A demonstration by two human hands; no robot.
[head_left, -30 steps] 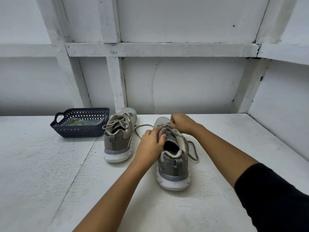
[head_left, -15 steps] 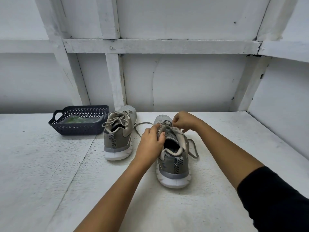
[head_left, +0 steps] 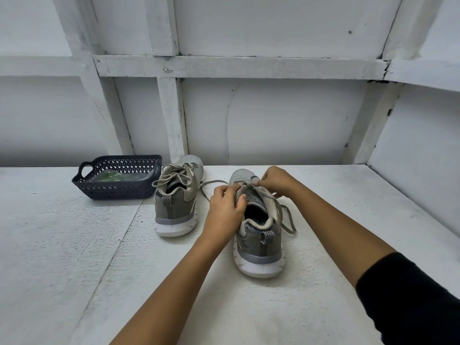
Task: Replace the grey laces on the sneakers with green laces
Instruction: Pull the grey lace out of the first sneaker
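Currently, head view only. Two grey sneakers stand on a white textured table (head_left: 74, 270), heels toward the camera, toes toward the wall.

- Near sneaker (head_left: 258, 245): right of centre, upright, white sole flat on the table. Both hands are on it.
- Left hand (head_left: 225, 207): fingers curled over the left edge of the shoe's opening, thumb tucked inside the collar; it grips the upper.
- Right hand (head_left: 273, 181): farther forward over the lacing area, fingertips drawn together and pinching the grey lace (head_left: 286, 217) near the toe end of the eyelets. Exact eyelet hidden by the fingers.
- Slack lace hangs off the shoe's right side and loops onto the table. Another loose end (head_left: 214, 182) trails left across the table toward the other shoe.
- Far sneaker (head_left: 174, 207): left of the near one and slightly farther back, apart from it, upright. Its grey lace (head_left: 174, 178) is threaded and tied in a loose bow.
- Dark lattice basket (head_left: 117, 189): just left of the far sneaker, close to or touching it; contact not clear. Inside lies a green packet (head_left: 109, 176), clear wrap with green showing through; contents too small to make out.
- Black sleeve (head_left: 410, 302) on the right arm at lower right; left forearm bare.
- White panelled wall (head_left: 236, 68) with painted framing behind the table.
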